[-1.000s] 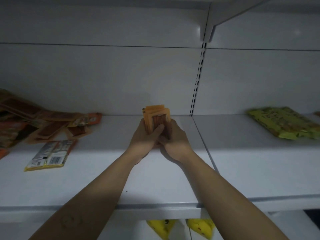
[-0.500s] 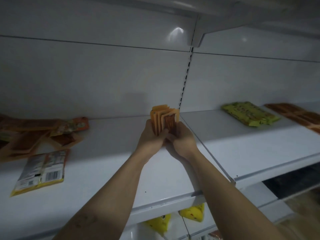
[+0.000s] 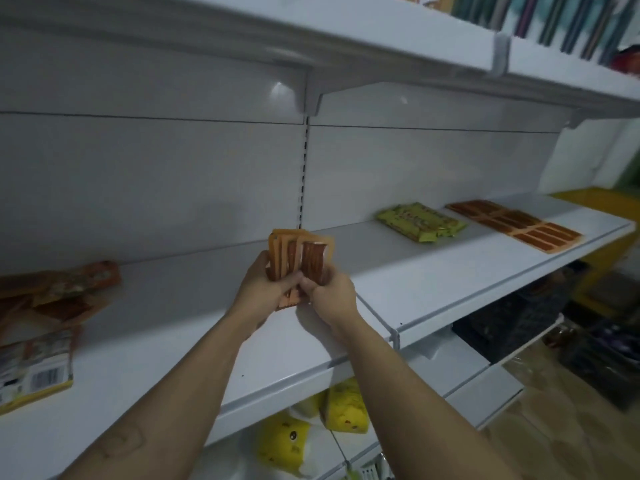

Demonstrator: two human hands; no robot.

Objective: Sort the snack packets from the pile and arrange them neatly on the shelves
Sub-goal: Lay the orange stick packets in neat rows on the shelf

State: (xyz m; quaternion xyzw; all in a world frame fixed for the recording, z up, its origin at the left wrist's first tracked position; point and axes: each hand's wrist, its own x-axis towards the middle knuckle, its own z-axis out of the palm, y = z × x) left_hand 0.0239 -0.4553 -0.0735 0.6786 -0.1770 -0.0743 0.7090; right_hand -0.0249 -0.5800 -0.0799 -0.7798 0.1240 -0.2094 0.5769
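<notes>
Now both hands — left hand [image 3: 265, 289], right hand [image 3: 330, 294] — grip orange packets [image 3: 298, 258] upright above shelf [image 3: 180, 344].

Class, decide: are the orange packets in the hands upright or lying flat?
Upright. The left hand and right hand grip the packets by their lower ends; the tops stand fanned above the shelf.

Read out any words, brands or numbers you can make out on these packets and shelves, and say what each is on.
None can be read for certain.
yellow-edged packet at far left: barcode and fine print, too blurred to read.
green packets further right: front printing, too blurred to read.
orange packets gripped by the left hand and right hand: no lettering shows.
</notes>
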